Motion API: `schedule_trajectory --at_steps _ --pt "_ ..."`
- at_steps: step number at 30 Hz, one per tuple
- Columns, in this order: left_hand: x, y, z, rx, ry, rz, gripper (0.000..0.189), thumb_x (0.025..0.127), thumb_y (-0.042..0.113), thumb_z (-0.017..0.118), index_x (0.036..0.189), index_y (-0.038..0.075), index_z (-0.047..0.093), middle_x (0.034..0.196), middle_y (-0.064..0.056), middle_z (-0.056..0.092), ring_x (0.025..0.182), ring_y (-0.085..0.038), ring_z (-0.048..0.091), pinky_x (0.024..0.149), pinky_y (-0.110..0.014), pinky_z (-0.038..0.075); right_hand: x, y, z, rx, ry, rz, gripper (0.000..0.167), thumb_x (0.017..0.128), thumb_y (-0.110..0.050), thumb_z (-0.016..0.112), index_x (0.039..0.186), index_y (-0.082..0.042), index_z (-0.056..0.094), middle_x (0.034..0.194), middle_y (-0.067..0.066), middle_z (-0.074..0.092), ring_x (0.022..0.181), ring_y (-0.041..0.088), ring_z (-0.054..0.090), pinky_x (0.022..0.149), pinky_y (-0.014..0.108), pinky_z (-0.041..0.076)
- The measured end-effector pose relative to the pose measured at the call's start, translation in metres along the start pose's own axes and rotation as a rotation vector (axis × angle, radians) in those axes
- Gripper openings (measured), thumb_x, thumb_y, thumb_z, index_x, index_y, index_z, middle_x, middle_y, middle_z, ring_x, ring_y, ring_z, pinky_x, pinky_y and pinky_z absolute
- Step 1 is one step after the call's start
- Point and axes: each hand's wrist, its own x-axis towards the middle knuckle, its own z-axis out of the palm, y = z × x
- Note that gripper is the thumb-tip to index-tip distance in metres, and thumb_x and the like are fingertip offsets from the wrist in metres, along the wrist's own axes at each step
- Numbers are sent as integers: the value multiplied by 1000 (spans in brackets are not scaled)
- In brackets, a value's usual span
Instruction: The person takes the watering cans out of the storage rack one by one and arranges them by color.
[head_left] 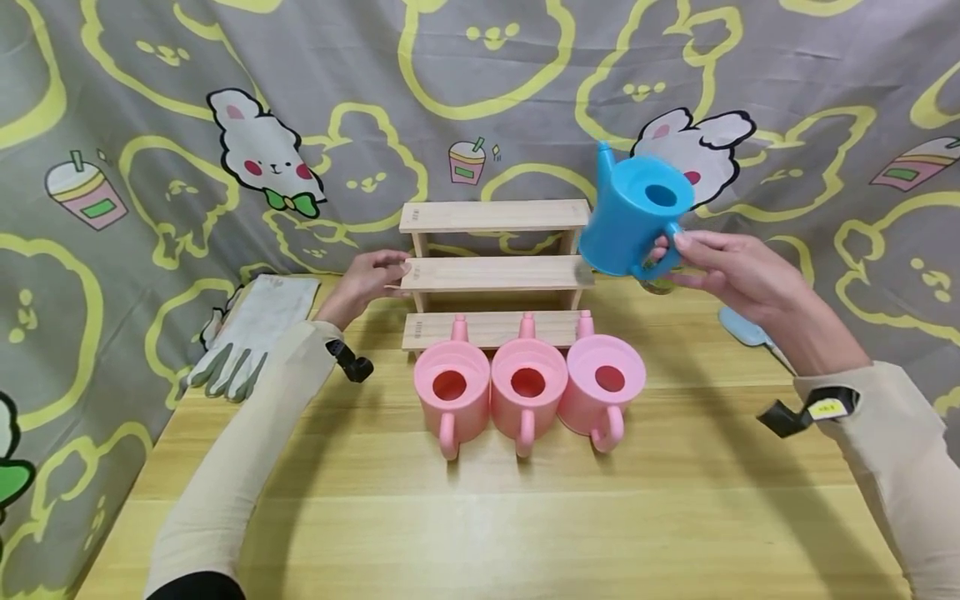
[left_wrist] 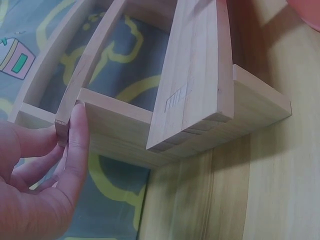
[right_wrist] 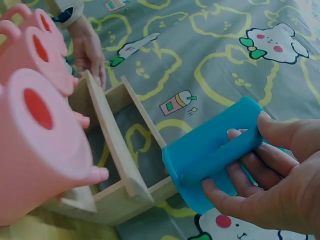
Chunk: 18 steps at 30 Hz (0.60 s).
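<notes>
My right hand (head_left: pixel 742 271) grips a blue watering can (head_left: pixel 626 221) by its handle. The can is up in the air beside the right end of a three-tier wooden shelf (head_left: pixel 495 273), its spout pointing up and away. With thumb and fingers, my left hand (left_wrist: pixel 45 185) pinches the left end of one of the shelf's boards (left_wrist: pixel 90 65). In front of the shelf three pink watering cans (head_left: pixel 452 379) stand in a row on the table, spouts toward the lowest board and handles toward me.
A pair of work gloves (head_left: pixel 255 325) lies at the table's left edge. Behind the right hand, a small greenish object (head_left: pixel 657 287) is mostly hidden, and a light blue tool (head_left: pixel 744 327) lies at the right. A patterned cloth (head_left: pixel 360 75) hangs behind the table.
</notes>
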Motion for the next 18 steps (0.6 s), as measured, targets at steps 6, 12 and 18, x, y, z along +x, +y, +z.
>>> schedule_trajectory --at_steps 6,12,18 --pt "1 1 2 -2 -2 -2 44 108 12 57 149 -3 50 125 -14 57 89 -15 67 107 -47 59 -20 23 -14 26 -4 16 29 110 -16 53 125 -14 77 114 -1 78 118 11 67 89 26 65" --pt "2 1 2 1 -6 7 44 108 12 57 149 -3 50 125 -13 58 87 -13 67 105 -45 60 -36 43 -29 29 -93 5 33 112 -11 47 129 -7 75 116 1 78 120 10 67 92 27 64" --pt "4 1 1 2 -11 18 45 108 11 57 150 -4 49 127 -15 58 89 -14 68 102 -43 62 -54 66 -42 69 -138 39 35 113 -7 43 132 -3 72 119 5 78 120 10 69 95 24 62"
